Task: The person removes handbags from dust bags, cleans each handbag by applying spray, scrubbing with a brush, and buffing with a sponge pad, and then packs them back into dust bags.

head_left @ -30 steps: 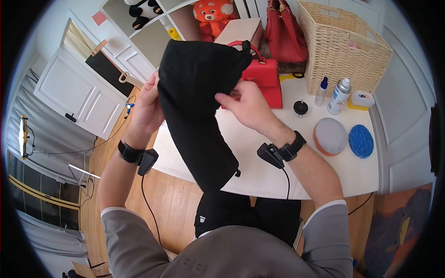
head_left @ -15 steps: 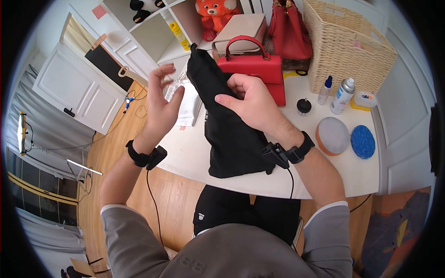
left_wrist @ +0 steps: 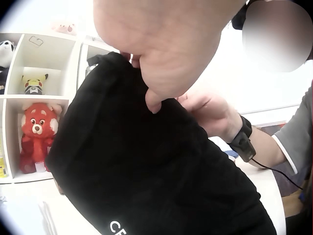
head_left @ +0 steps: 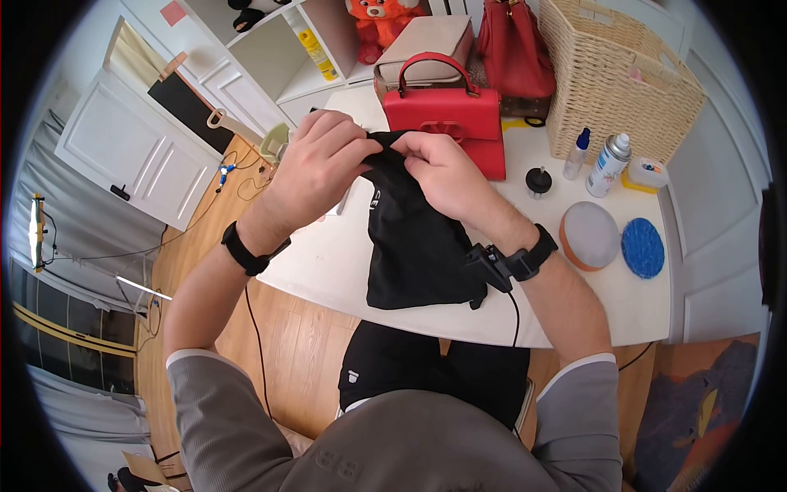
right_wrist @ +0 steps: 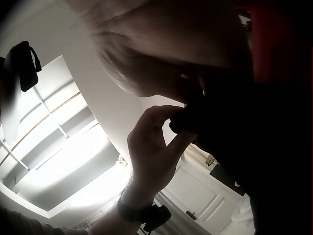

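Observation:
A black cloth bag (head_left: 418, 246) hangs over the white table, its lower part near the front edge, with white lettering on its left side. At its top left corner my left hand (head_left: 316, 168) pinches the fabric between thumb and fingers. My right hand (head_left: 447, 176) grips the upper edge a little to the right, thumb on the near side. In the left wrist view the black fabric (left_wrist: 132, 147) fills the middle, part of the lettering at the bottom. The right wrist view is dark, with the left hand (right_wrist: 154, 147) pinching a corner.
Behind the bag a red handbag (head_left: 447, 115) stands before a beige box (head_left: 430, 49). A wicker basket (head_left: 615, 82) is at the back right. Nearer are a spray can (head_left: 608, 166), a black-topped object (head_left: 538, 181), a round grey-topped item (head_left: 590, 235) and a blue disc (head_left: 643, 248).
My left hand, free of the cloth half a second ago, has moved right and taken hold of its top corner. The bag's top has come down, and its lettering shows.

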The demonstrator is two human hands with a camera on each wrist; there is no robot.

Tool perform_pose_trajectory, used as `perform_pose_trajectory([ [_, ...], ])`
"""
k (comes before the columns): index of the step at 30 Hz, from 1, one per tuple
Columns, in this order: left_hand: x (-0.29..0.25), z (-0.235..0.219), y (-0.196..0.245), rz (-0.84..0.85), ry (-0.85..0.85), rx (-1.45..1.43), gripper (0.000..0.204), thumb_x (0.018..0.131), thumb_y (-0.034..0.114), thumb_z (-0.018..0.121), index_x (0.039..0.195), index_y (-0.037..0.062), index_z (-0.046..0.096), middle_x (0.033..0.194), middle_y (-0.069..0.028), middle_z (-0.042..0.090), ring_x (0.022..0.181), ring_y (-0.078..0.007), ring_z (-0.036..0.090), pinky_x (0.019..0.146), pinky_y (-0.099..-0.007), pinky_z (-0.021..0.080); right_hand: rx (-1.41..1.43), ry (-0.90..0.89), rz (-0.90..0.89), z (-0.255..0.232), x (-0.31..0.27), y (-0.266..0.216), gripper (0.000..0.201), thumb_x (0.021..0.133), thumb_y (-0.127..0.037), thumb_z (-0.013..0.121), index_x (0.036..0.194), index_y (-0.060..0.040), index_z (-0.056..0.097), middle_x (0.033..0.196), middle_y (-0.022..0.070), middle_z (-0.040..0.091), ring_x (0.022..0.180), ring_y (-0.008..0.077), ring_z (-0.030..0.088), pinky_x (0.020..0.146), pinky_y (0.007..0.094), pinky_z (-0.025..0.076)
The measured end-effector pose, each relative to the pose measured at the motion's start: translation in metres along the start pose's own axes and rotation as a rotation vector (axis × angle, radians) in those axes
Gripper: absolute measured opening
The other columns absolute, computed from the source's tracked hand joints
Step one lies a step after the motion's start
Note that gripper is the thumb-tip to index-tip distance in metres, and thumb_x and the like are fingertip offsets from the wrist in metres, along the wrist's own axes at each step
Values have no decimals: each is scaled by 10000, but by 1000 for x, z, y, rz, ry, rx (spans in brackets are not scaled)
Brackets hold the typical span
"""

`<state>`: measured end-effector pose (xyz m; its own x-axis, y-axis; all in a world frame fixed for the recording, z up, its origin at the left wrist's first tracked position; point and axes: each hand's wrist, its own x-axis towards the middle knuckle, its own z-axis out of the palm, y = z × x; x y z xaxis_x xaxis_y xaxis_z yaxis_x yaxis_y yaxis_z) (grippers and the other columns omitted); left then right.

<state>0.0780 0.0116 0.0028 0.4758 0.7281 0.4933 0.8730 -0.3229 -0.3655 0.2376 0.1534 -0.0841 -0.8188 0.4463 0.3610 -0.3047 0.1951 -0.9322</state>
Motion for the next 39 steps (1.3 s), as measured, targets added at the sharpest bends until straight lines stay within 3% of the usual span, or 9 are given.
perform_pose_trajectory([
  [2, -1, -1, 1, 25, -25, -14, 295, 724, 46, 809, 989, 57, 680, 994, -77, 624, 1003, -300, 634, 941, -439, 509, -158, 35, -50, -1, -2, -1, 207, 991, 83, 537, 1156, 65, 662, 1001, 63, 700, 924, 114, 653, 850, 293, 530],
  [9, -9, -6, 23, 119, -577, -209, 157, 718, 56, 673, 861, 15, 622, 893, -163, 674, 878, -358, 663, 802, -425, 542, -413, 195, -140, -3, -3, 2, 262, 925, 119, 600, 1154, 15, 670, 850, 78, 645, 754, 135, 621, 718, 300, 517],
  [13, -10, 0, 21, 8, -691, -324, 228, 889, 235, 620, 886, 10, 659, 681, -176, 681, 665, -412, 688, 662, -491, 565, -329, 163, -226, 6, -10, -6, 244, 926, 113, 600, 1140, 13, 661, 837, 89, 647, 726, 156, 617, 703, 307, 511],
  [15, -3, 4, 23, -389, -856, -152, 259, 923, 279, 667, 935, 21, 678, 701, -179, 694, 693, -407, 714, 661, -479, 576, -311, 125, -233, 10, -13, -11, 239, 927, 111, 600, 1138, 15, 657, 840, 95, 651, 725, 160, 622, 705, 308, 513],
  [21, 5, 11, 27, -242, -862, 233, 195, 930, 286, 755, 954, 94, 726, 829, -91, 775, 773, -254, 783, 656, -373, 598, -639, 345, -579, 25, -23, -21, 274, 864, 83, 591, 1124, 14, 647, 1037, 195, 653, 940, 406, 659, 800, 470, 545],
  [25, 26, 2, 30, -368, -945, 290, 122, 859, 240, 784, 890, 122, 786, 826, -83, 782, 772, -233, 788, 637, -349, 602, -550, 245, -675, 39, -41, -41, 245, 767, 102, 578, 996, 16, 589, 985, 188, 616, 906, 396, 646, 766, 472, 547],
  [31, 46, -33, 44, -435, -832, 448, 44, 802, 88, 776, 810, 128, 789, 798, -90, 782, 761, -267, 793, 623, -348, 609, -749, 58, -182, 38, -36, -17, 217, 791, 91, 601, 1002, 43, 596, 926, 268, 704, 863, 475, 708, 784, 522, 596],
  [32, 44, -37, 40, -414, -870, 477, 195, 860, 281, 837, 815, 105, 767, 754, -116, 756, 733, -285, 780, 617, -366, 601, -791, 29, -101, 32, -32, -12, 254, 807, 68, 624, 1061, 64, 605, 921, 273, 730, 867, 474, 730, 795, 535, 612],
  [39, 33, -68, 20, -504, -772, 561, 197, 888, 280, 817, 858, 92, 768, 790, -108, 763, 783, -290, 781, 670, -373, 614, -943, 88, -54, 29, -26, -6, 256, 946, -109, 707, 1149, 29, 631, 933, 226, 750, 858, 446, 745, 751, 511, 611],
])
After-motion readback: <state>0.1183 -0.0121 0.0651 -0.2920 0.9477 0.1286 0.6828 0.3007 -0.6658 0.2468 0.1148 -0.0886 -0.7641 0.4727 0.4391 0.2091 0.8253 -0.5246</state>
